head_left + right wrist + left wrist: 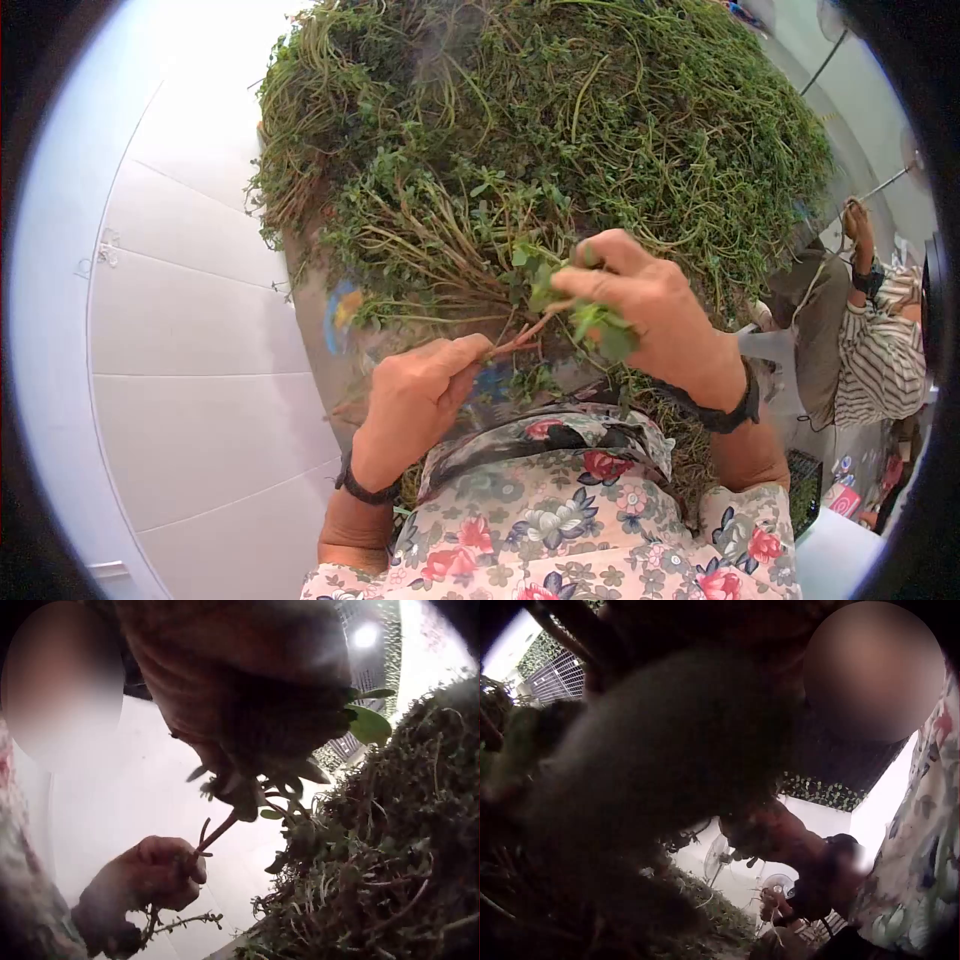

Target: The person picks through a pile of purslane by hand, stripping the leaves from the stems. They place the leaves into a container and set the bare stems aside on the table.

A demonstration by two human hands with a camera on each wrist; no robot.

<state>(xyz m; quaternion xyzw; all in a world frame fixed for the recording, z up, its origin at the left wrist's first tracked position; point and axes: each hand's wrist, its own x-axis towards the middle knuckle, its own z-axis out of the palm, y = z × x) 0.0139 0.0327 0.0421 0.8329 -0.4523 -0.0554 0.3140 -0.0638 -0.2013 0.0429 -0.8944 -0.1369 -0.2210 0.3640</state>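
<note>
Now one reddish stem (522, 342) is held over the table (365, 350), its bare end pinched by the left hand (420, 390), its leafy end gripped by the right hand (650, 310). The table is piled with one great green heap (600, 120); around it, one white wall (200, 310), two fans (717, 859) and one striped shirt (880, 370) are seen.

Head cam: above left hand (418, 392) and right hand (655, 310), facing down-forward, leafy heap (600, 120) beyond the fingers. Left wrist: very close, mostly dark blur, fan (717, 859) far behind the fingers. Right wrist: close by its own fingers, facing left hand. Head/right wrist share both hands, heap, reddish stem (524, 337) between fingers.
</note>
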